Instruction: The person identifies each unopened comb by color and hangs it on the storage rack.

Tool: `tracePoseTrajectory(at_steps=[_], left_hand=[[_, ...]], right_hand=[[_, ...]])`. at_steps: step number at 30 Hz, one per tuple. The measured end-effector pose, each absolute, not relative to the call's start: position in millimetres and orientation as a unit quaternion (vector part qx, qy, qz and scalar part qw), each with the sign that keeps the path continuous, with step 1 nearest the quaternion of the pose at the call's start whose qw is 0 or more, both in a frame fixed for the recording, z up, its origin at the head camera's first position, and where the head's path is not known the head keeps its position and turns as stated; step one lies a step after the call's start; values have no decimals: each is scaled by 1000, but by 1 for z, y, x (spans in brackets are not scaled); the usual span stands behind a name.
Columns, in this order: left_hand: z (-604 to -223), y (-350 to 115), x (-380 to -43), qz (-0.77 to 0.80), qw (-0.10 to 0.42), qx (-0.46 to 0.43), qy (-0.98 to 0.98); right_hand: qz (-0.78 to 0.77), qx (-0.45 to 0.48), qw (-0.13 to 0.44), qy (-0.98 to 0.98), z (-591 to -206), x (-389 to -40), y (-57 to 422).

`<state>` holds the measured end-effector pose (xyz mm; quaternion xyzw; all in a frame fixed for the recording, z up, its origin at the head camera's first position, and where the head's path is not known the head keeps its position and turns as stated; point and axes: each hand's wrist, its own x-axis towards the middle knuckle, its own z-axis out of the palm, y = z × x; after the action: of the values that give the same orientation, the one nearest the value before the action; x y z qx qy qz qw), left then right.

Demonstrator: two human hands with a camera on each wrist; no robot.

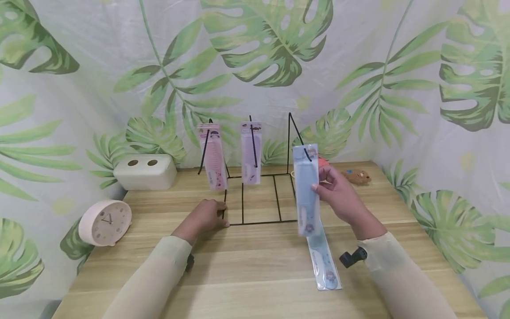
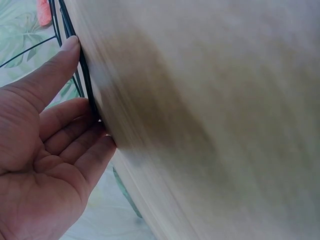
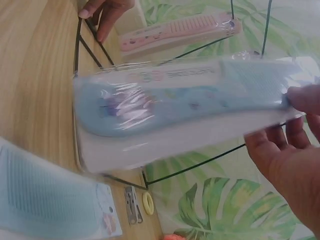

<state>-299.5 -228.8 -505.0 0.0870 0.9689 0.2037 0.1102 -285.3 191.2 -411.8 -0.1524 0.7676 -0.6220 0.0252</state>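
A black wire rack (image 1: 260,222) with hooks stands on the wooden table. My left hand (image 1: 203,218) holds its base at the front left corner, thumb and fingers on the wire (image 2: 86,75). With thumb and fingers, my right hand (image 1: 342,195) pinches the edge of a blue comb in clear packaging (image 1: 307,190), its top at the tip of the right hook. In the right wrist view the comb (image 3: 175,107) has its handle end downward. Pink packaged combs (image 1: 215,159) hang on the left hook, purple ones (image 1: 251,155) on the middle. Another blue packaged comb (image 1: 323,261) lies below the right hand.
At the left are a white box with two holes (image 1: 145,179) and a pink clock (image 1: 107,223). Behind the right hand lie a brown fuzzy item (image 1: 357,177) and a red item (image 1: 323,162). Metal hair clips (image 3: 131,205) and a yellow ring (image 3: 148,203) lie near the rack.
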Motion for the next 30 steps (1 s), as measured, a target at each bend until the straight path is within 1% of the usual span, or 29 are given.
tracePoseTrajectory(at_steps=[6,9,12,16,26,30], left_hand=[[-505,-230,-299,205,111,83,969],[-505,-230,-299,208,109,85,968],[-506,-230,-297,210,106,86,968],[-506,-230,-297,210,107,83,968],[-506,-231,-299,208,109,81,969],[-505,-230,-298,210,111,85,968]], right_hand=[[-647,-49,-15,760,-397,-319,165],[-654,-25,-30,756,-391,-338,154],[-649,-24,-48,759,-390,-356,146],[-632,-31,-57,772,-392,-368,140],[-527,-101,-60,841,-402,-394,141],[-510,-114,-56,851,-406,-405,142]])
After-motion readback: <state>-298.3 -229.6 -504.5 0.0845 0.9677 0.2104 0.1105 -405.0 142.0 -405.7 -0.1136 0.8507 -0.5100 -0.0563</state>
